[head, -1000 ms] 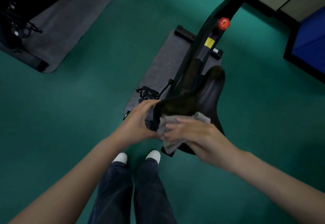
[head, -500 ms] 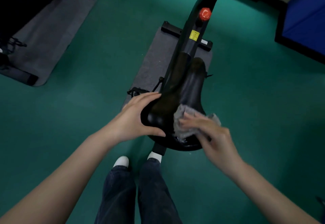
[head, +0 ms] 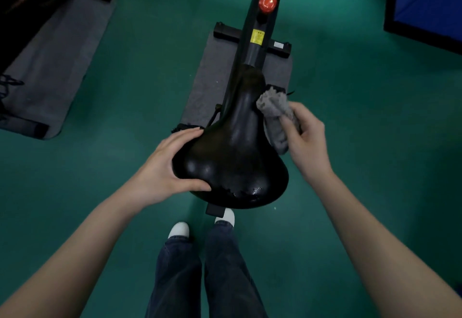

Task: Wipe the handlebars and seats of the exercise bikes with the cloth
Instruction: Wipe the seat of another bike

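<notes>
At the seat's (head: 235,157) right edge the right hand (head: 303,140) pinches the soft, limp cloth (head: 275,110) bunched in its fingers (head: 287,122), while the left hand (head: 162,167), fingers curled, steadies the firm, slick saddle.

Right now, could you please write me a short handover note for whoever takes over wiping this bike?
Left hand grips the rear left edge of the seat, steadying it.
Right hand holds the cloth against the right side of the seat's narrow front.
Done: seat wipe under way; how much is covered, I cannot tell.
Left: finish this seat, then the handlebars, out of view, and the other bike at the far left.
</notes>
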The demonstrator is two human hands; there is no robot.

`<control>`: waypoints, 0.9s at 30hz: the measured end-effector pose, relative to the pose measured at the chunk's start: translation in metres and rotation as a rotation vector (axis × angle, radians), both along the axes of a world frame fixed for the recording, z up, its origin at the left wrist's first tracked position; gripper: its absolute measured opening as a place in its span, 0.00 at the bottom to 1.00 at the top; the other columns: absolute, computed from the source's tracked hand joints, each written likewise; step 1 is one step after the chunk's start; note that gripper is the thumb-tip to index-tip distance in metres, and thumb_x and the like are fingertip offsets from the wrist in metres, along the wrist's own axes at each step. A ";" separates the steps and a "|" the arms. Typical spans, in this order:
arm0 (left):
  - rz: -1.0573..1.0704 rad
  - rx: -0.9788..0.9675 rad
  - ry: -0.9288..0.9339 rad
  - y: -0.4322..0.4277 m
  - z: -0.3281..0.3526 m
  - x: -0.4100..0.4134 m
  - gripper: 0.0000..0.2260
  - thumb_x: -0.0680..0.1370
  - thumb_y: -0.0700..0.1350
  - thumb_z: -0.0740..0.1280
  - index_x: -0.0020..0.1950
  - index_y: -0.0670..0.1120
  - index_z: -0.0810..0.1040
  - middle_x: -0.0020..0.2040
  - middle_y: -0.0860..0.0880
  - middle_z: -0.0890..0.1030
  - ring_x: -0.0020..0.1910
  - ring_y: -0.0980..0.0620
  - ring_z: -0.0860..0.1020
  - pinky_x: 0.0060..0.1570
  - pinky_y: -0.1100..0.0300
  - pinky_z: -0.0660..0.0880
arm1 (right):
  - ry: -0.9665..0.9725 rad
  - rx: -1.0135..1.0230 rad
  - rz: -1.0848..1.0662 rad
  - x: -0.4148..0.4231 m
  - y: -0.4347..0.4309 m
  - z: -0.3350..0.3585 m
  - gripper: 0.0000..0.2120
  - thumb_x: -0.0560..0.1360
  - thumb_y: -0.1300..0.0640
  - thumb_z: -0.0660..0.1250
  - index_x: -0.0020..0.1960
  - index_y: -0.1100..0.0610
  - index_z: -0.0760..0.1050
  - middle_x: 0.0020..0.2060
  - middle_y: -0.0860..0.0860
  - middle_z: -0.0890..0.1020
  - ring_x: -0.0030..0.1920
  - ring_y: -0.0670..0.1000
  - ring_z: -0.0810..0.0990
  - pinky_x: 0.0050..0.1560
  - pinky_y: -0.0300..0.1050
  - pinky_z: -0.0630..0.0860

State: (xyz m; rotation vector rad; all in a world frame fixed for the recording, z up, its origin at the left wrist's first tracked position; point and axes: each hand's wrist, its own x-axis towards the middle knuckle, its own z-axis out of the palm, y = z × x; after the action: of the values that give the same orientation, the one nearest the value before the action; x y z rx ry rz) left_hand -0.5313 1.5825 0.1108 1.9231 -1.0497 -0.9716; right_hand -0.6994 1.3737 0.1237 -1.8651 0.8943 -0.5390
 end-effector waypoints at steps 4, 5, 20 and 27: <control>0.003 -0.008 0.019 -0.001 0.002 -0.001 0.41 0.56 0.65 0.74 0.67 0.61 0.65 0.67 0.66 0.64 0.70 0.63 0.62 0.71 0.65 0.56 | 0.044 -0.041 0.097 -0.048 0.039 -0.005 0.10 0.76 0.65 0.63 0.55 0.57 0.79 0.46 0.34 0.80 0.42 0.28 0.74 0.47 0.31 0.70; 0.004 -0.011 0.020 -0.002 0.003 -0.001 0.41 0.56 0.64 0.74 0.67 0.61 0.65 0.67 0.66 0.64 0.70 0.62 0.62 0.71 0.63 0.57 | 0.040 -0.064 0.135 -0.060 0.045 -0.003 0.12 0.76 0.66 0.63 0.56 0.56 0.79 0.52 0.36 0.81 0.44 0.28 0.73 0.50 0.30 0.71; 0.009 0.003 0.025 -0.003 0.005 -0.004 0.44 0.56 0.72 0.72 0.68 0.58 0.66 0.69 0.58 0.67 0.70 0.62 0.64 0.72 0.59 0.60 | -0.016 0.190 0.098 -0.014 -0.008 -0.031 0.12 0.77 0.70 0.61 0.54 0.56 0.76 0.43 0.44 0.79 0.44 0.41 0.76 0.50 0.39 0.72; 0.024 -0.002 0.048 -0.003 0.003 -0.006 0.43 0.56 0.72 0.71 0.67 0.59 0.66 0.70 0.56 0.67 0.71 0.59 0.64 0.72 0.54 0.60 | -0.068 0.335 -0.039 -0.075 0.023 -0.048 0.12 0.78 0.69 0.61 0.52 0.54 0.77 0.46 0.46 0.81 0.48 0.43 0.78 0.53 0.40 0.73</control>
State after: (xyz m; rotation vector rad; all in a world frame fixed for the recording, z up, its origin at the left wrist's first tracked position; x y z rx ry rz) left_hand -0.5371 1.5798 0.1142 1.8974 -0.9981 -0.9983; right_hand -0.7742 1.3971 0.0759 -1.5209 0.9164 -0.4427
